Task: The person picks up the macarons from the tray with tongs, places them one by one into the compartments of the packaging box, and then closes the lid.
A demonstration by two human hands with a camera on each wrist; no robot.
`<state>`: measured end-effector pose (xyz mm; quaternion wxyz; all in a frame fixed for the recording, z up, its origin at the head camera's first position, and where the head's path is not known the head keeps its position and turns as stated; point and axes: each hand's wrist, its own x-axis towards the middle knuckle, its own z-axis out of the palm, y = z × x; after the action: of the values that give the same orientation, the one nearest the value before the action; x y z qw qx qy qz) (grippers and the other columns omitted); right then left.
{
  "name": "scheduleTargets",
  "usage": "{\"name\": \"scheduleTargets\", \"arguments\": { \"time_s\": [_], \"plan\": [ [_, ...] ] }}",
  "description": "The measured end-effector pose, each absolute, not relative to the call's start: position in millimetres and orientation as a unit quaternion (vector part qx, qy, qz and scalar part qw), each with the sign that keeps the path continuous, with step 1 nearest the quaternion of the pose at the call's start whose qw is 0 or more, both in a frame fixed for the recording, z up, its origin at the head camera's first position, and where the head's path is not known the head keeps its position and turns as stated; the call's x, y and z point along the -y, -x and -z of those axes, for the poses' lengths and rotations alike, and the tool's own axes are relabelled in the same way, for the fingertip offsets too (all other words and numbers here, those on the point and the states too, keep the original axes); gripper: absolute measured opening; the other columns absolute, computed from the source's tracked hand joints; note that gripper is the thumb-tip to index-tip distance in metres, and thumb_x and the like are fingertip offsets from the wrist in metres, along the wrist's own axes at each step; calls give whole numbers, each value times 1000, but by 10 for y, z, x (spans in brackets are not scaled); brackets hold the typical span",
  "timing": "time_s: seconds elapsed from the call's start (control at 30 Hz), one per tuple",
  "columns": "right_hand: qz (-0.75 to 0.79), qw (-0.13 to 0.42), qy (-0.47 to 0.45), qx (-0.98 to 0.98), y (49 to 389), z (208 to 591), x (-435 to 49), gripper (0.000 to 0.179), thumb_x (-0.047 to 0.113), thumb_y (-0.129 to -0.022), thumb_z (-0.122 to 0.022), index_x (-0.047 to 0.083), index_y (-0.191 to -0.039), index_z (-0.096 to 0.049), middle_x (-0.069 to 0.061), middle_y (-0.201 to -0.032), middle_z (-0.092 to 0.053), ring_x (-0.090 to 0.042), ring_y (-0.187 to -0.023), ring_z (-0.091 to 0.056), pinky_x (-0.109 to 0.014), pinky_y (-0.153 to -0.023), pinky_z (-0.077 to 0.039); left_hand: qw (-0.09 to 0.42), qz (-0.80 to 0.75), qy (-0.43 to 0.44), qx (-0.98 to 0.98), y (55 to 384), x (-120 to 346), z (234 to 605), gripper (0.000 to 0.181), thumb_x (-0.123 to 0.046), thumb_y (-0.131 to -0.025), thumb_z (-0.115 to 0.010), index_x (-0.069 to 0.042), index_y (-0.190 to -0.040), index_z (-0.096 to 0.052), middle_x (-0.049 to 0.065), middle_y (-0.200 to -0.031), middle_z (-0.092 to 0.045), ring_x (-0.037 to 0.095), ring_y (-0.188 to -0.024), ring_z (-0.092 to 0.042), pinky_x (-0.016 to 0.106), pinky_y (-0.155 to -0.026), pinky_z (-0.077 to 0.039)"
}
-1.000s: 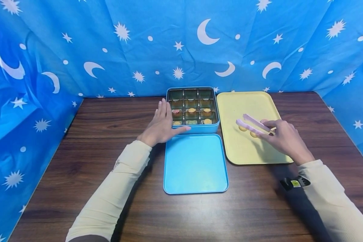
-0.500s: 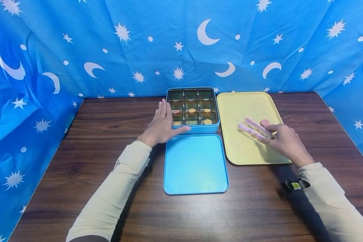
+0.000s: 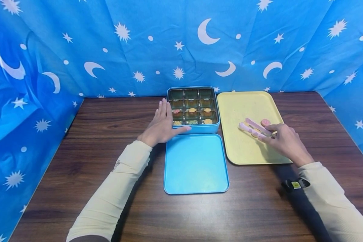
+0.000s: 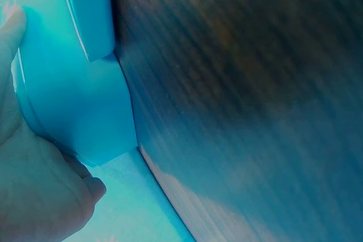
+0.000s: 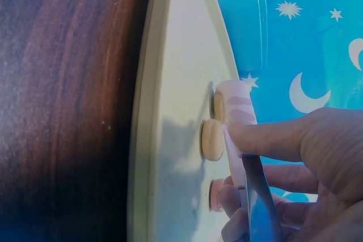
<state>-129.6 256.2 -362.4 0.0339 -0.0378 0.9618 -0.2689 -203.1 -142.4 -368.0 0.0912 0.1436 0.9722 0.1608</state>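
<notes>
My left hand (image 3: 160,124) rests along the left side of a blue tin (image 3: 199,129), fingers straight, thumb along its front wall. The tin has a divided insert; small round cookies (image 3: 208,121) sit in the nearer compartments. My right hand (image 3: 287,143) grips tongs (image 3: 244,127) with pink tips, low over a yellow tray (image 3: 240,104). In the right wrist view the tong tip is beside a tan cookie (image 5: 218,106); whether it is pinched I cannot tell. Another tan cookie (image 5: 212,140) lies close by. A pink cookie (image 3: 265,122) lies beside the tongs.
A blue lid (image 3: 196,164) lies flat in front of the tin. The tray stands directly right of the tin on a dark wooden table (image 3: 115,117). A blue star-and-moon cloth (image 3: 157,43) hangs behind and at both sides.
The tongs have shifted slightly right and lower over the tray, uncovering more of the pink cookie; their arms look closer together. My left hand stays in place against the tin.
</notes>
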Motion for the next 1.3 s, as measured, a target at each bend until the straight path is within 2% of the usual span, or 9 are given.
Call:
{"name": "scheduleTargets", "arguments": {
  "time_s": [0.13, 0.23, 0.3, 0.4, 0.47, 0.57, 0.8, 1.03, 1.3],
  "plan": [
    [271, 22, 42, -961, 1306, 3614, -2554, 55, 25, -92, -76, -12, -130, -62, -15, -83, -58, -23, -65, -45, -34, -53, -34, 95, -166, -142, -971, 2027, 1419, 3678, 126, -84, -86, -47, 2, -159, 8, 18, -166, 21, 30, -152, 19, 46, -123, 1],
    [275, 8, 47, -960, 1315, 3606, -2540, 55, 26, -92, -77, -12, -129, -63, -17, -83, -61, -21, -62, -43, -33, -52, -33, 94, -165, -141, -972, 2024, 1417, 3676, 126, -84, -86, -46, 2, -159, 8, 17, -165, 22, 31, -153, 18, 46, -123, 1],
    [280, 0, 50, -959, 1325, 3593, -2525, 55, 26, -92, -78, -12, -129, -63, -22, -93, -67, -21, -61, -42, -33, -51, -32, 93, -163, -142, -972, 2022, 1418, 3675, 126, -84, -86, -46, 2, -159, 8, 17, -166, 21, 32, -153, 17, 46, -123, 1],
    [283, -10, 51, -958, 1346, 3571, -2498, 54, 26, -91, -79, -11, -127, -64, -26, -103, -69, -22, -63, -43, -33, -52, -32, 93, -162, -142, -972, 2022, 1420, 3676, 126, -85, -85, -45, 2, -159, 8, 17, -166, 21, 31, -153, 18, 46, -123, 1],
    [284, -14, 51, -957, 1364, 3555, -2476, 53, 25, -90, -79, -12, -126, -65, -26, -104, -69, -23, -65, -45, -33, -54, -34, 93, -162, -142, -972, 2022, 1420, 3678, 126, -85, -85, -45, 2, -159, 8, 17, -166, 21, 31, -153, 18, 46, -123, 1],
    [288, -16, 49, -956, 1395, 3531, -2439, 50, 22, -90, -78, -12, -123, -66, -24, -96, -67, -26, -68, -50, -35, -56, -38, 94, -164, -141, -972, 2023, 1421, 3681, 127, -86, -85, -45, 2, -159, 8, 17, -166, 22, 30, -153, 19, 46, -123, 1],
    [301, -34, 50, -952, 1491, 3461, -2337, 45, 18, -91, -76, -13, -123, -66, -27, -104, -68, -33, -81, -56, -37, -61, -41, 92, -164, -139, -972, 2031, 1413, 3687, 126, -86, -85, -45, 2, -159, 8, 17, -166, 21, 29, -152, 20, 46, -123, 0],
    [320, -33, 46, -946, 1618, 3379, -2219, 47, 21, -94, -74, -12, -127, -64, -27, -108, -67, -32, -80, -54, -37, -60, -42, 90, -164, -138, -972, 2032, 1415, 3697, 127, -86, -84, -45, 2, -159, 7, 17, -166, 20, 30, -152, 19, 46, -123, 0],
    [325, -38, 40, -944, 1758, 3292, -2077, 48, 22, -93, -75, -11, -126, -65, -27, -112, -66, -32, -81, -53, -38, -65, -40, 94, -162, -139, -972, 2028, 1412, 3691, 126, -85, -85, -46, 2, -159, 8, 16, -166, 22, 30, -152, 19, 46, -123, 1]
  ]
}}
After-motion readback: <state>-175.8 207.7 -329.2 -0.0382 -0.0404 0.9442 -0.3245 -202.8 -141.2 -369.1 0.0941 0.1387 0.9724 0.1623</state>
